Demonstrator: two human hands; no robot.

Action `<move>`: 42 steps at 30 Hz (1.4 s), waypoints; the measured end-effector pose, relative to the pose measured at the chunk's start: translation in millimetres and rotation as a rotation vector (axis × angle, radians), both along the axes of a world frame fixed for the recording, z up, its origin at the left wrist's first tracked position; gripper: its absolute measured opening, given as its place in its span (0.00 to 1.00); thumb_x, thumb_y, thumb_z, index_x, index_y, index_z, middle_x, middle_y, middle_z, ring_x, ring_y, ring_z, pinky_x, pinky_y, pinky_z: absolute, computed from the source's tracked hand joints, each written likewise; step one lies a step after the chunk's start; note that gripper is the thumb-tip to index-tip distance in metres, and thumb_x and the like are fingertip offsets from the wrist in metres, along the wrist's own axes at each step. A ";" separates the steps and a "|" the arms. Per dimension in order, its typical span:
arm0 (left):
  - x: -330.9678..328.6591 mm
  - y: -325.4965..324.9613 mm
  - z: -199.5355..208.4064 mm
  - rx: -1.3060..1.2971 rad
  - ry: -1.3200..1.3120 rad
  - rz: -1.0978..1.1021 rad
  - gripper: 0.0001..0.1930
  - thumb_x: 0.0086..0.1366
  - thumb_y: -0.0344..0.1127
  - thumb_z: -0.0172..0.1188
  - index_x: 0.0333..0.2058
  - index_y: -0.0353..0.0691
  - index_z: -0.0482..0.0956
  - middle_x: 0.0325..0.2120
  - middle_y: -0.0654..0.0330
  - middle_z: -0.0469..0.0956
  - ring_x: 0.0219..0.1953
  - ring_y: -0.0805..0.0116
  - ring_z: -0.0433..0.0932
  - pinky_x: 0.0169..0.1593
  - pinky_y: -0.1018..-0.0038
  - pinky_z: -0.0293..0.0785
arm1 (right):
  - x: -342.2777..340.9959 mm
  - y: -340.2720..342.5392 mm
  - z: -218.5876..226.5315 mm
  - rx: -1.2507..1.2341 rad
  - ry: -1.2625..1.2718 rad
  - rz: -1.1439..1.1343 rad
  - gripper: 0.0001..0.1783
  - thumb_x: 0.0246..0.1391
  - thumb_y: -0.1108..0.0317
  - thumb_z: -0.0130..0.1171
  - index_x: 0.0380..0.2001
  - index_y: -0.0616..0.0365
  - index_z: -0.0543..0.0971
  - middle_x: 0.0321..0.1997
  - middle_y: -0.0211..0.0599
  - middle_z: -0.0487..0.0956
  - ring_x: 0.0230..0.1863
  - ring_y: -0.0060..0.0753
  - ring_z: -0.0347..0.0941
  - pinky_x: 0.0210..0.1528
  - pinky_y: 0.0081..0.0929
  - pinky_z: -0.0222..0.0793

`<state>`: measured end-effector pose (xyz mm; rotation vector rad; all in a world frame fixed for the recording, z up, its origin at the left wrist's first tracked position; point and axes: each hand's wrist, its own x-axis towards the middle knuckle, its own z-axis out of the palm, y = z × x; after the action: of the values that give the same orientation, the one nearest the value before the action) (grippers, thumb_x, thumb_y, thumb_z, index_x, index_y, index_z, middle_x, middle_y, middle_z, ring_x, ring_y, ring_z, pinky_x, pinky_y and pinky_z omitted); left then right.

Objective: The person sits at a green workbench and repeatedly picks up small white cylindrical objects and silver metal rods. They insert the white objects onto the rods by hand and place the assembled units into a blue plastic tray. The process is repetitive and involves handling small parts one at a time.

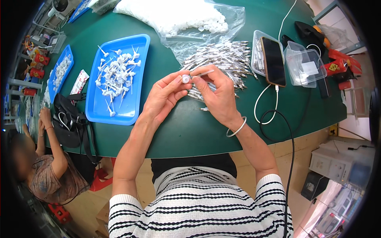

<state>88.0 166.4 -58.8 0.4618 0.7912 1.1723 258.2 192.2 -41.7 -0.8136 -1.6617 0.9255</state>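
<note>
My left hand (162, 97) pinches a small round white plastic piece (185, 79) between thumb and fingertips. Against it, my right hand (219, 97) grips a thin pale rod (205, 73), its end close to the white piece; whether the two are joined I cannot tell. Just beyond my hands lies a heap of slim metal-and-clear rods (226, 55), and one loose short rod (202, 109) rests nearer me. To the left, a blue tray (93, 109) carries white caps with thin stems (119, 75).
An open plastic bag of white caps (170, 16) lies at the back. A phone (274, 61) with a white cable leans on a clear box (256, 49); empty clear containers (303, 69) stand beside it. A black bag (69, 119) sits left, near another person (51, 170).
</note>
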 end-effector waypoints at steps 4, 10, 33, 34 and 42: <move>0.9 -0.5 1.0 -0.009 0.003 0.009 0.15 0.64 0.31 0.56 0.48 0.32 0.75 0.37 0.55 0.80 0.38 0.71 0.80 0.40 0.82 0.78 | 0.2 0.0 0.0 0.039 -0.012 -0.010 0.03 0.53 0.74 0.57 0.32 0.61 0.76 0.31 0.38 0.76 0.28 0.33 0.75 0.29 0.26 0.68; 2.1 -0.7 0.4 -0.016 0.002 0.030 0.14 0.64 0.31 0.57 0.48 0.32 0.75 0.37 0.56 0.80 0.37 0.72 0.80 0.40 0.82 0.79 | 0.3 0.8 -0.7 0.091 -0.044 -0.028 0.03 0.53 0.74 0.58 0.32 0.61 0.76 0.30 0.39 0.76 0.28 0.35 0.75 0.30 0.27 0.68; 1.9 0.6 -0.5 -0.013 -0.061 -0.022 0.14 0.64 0.31 0.57 0.48 0.32 0.75 0.36 0.57 0.80 0.38 0.72 0.80 0.40 0.83 0.78 | 2.5 -0.5 5.8 -0.297 0.193 0.128 0.06 0.56 0.72 0.56 0.34 0.64 0.78 0.30 0.35 0.79 0.31 0.23 0.76 0.35 0.20 0.72; 2.4 0.4 0.0 -0.014 -0.051 -0.020 0.14 0.64 0.31 0.57 0.48 0.32 0.75 0.36 0.57 0.80 0.38 0.73 0.80 0.40 0.83 0.78 | 2.8 -0.2 5.1 -0.302 0.201 0.130 0.06 0.56 0.72 0.56 0.34 0.64 0.78 0.30 0.35 0.79 0.31 0.23 0.76 0.35 0.20 0.72; 3.0 -1.4 3.0 -0.006 0.027 -0.005 0.14 0.64 0.31 0.57 0.48 0.32 0.75 0.36 0.58 0.80 0.38 0.73 0.80 0.40 0.83 0.78 | 2.9 -1.2 8.0 -0.101 0.061 0.065 0.05 0.53 0.75 0.57 0.34 0.63 0.78 0.31 0.36 0.77 0.29 0.26 0.76 0.31 0.23 0.70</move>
<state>91.0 165.0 -55.7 0.4755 0.8156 1.1607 261.1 191.0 -33.7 -0.7946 -1.6067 1.0769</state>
